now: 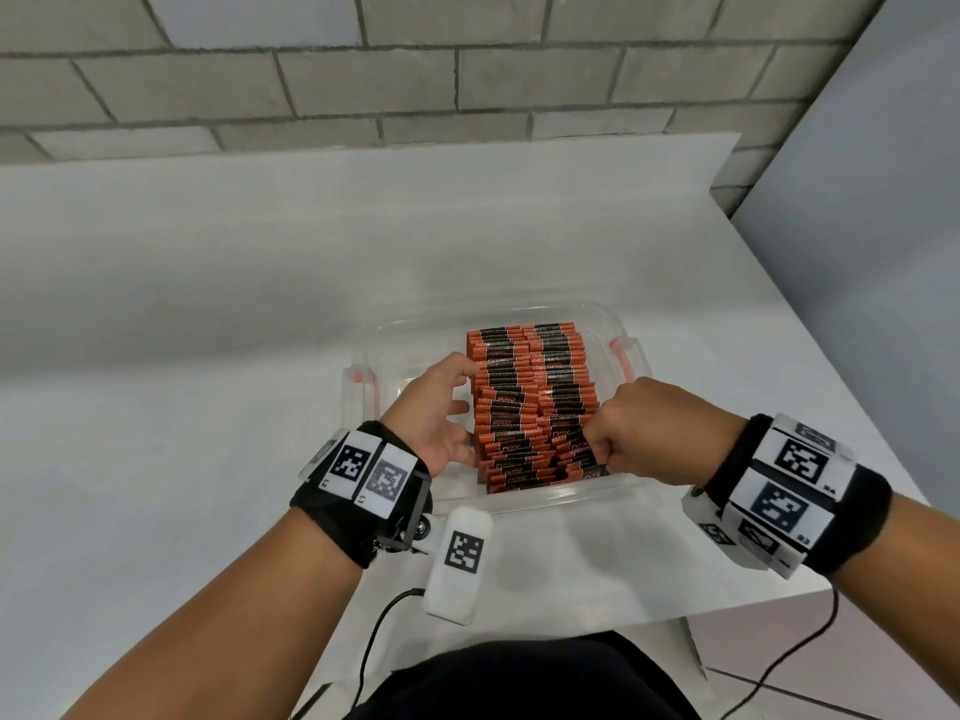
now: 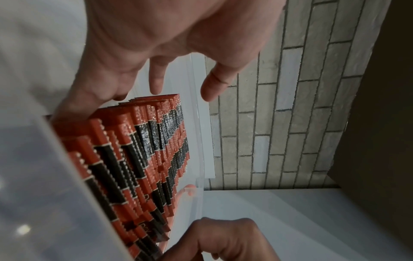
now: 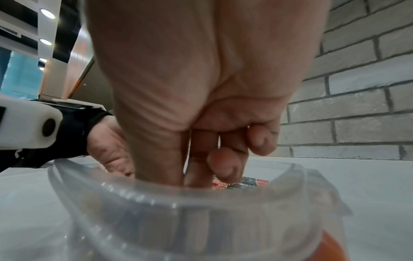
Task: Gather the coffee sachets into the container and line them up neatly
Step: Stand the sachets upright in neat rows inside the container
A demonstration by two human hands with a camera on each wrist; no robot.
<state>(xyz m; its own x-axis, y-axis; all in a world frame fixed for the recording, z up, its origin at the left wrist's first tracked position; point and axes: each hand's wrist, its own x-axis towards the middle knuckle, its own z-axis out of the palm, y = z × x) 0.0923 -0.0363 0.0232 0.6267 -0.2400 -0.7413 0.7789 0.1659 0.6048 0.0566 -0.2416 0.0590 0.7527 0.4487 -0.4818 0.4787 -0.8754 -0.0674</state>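
Head: L hand (image 1: 435, 407) spread against sachets (image 1: 530, 402), R hand (image 1: 641, 431) curled, touching them.

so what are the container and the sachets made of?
Container: looks like clear, glossy rigid plastic; the table shows through its walls. Sachets: likely thin printed foil or plastic film, orange and black, with crimped serrated edges and a slight sheen.

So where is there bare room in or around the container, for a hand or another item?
Inside the container, a bare strip lies between its left wall and the sachets, partly taken by the left hand. The table is bare left of and behind it. Crowded: the right side, where the right hand digs into the sachets.
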